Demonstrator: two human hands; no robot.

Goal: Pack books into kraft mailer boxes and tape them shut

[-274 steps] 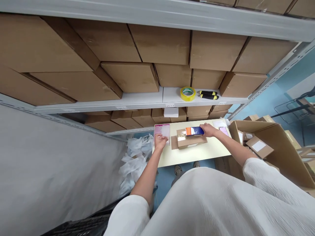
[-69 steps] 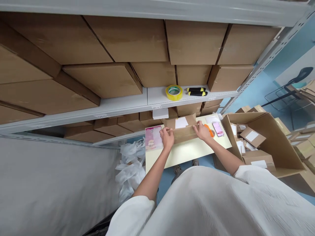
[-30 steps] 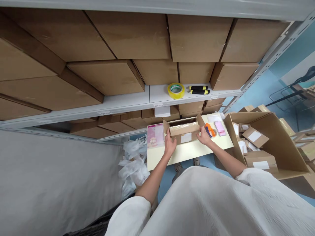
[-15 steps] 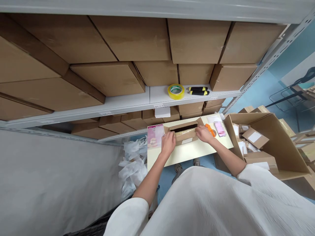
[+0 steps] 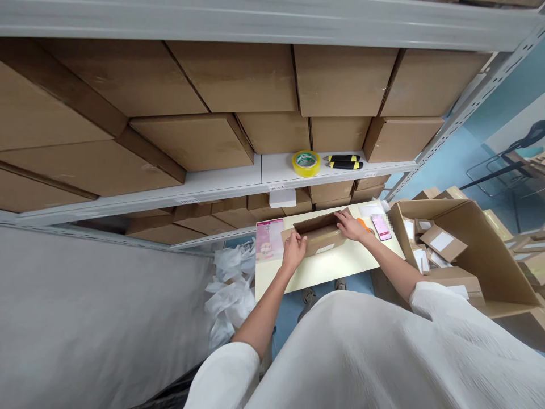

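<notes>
A small brown cardboard box (image 5: 327, 238) with a white label on its near side lies on the cream tabletop (image 5: 272, 275). My left hand (image 5: 293, 251) is closed on the left end of the box, its fingertips pinching the cardboard by a side flap. At the right end, my right hand (image 5: 351, 226) grips the far corner with bent fingers, near the raised far flap. The inside of the box is mostly hidden by its near side. Just right of my right hand is an orange tape dispenser or similar tool (image 5: 365, 225), partly covered by the hand.
A phone (image 5: 381, 226) and a pink printed sheet (image 5: 269, 238) lie on the table. On the shelf (image 5: 230, 180) sit yellow tape (image 5: 305, 163) and two cutters (image 5: 344, 162) before stacked cartons. A large carton (image 5: 489, 255) of labelled boxes stands right; white plastic bags (image 5: 234, 284) lie left.
The near taped flap no longer shows across the dark opening, and the far flap stands higher. My right hand has moved up slightly to the far corner; my left stays at the left end.
</notes>
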